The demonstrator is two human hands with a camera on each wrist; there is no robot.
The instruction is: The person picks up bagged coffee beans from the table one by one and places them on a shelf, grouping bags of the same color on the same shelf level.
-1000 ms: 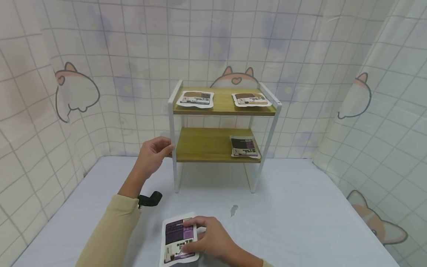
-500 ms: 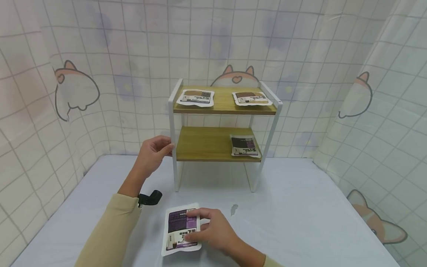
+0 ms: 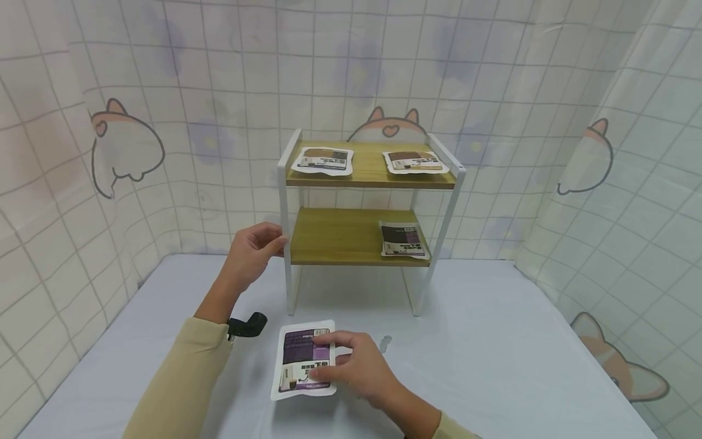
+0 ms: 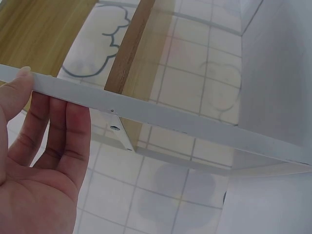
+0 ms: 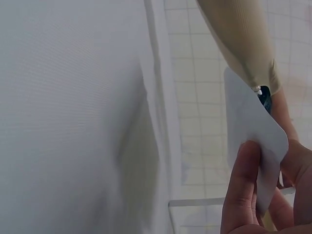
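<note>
In the head view my left hand (image 3: 248, 255) pinches the white front left leg (image 3: 286, 281) of a two-tier shelf (image 3: 340, 238). The left wrist view shows its thumb on one side of the white bar (image 4: 161, 113) and several fingers behind it. My right hand (image 3: 363, 369) grips a flat purple and white packet (image 3: 296, 349) by its right edge. The packet hangs tilted over the table, in front of the shelf, with a shadow below it. Its plain white back (image 5: 246, 114) faces the right wrist view.
Two orange-brown and white packets, a left one (image 3: 325, 161) and a right one (image 3: 415, 162), lie on the top board. A dark purple packet (image 3: 403, 241) lies at the right of the lower board. A white cloth (image 3: 493, 353) covers the table; gridded curtains (image 3: 230, 91) hang around it.
My right hand has moved the purple and white packet up the view, slightly right, toward the shelf. My left hand stays on the shelf leg.
</note>
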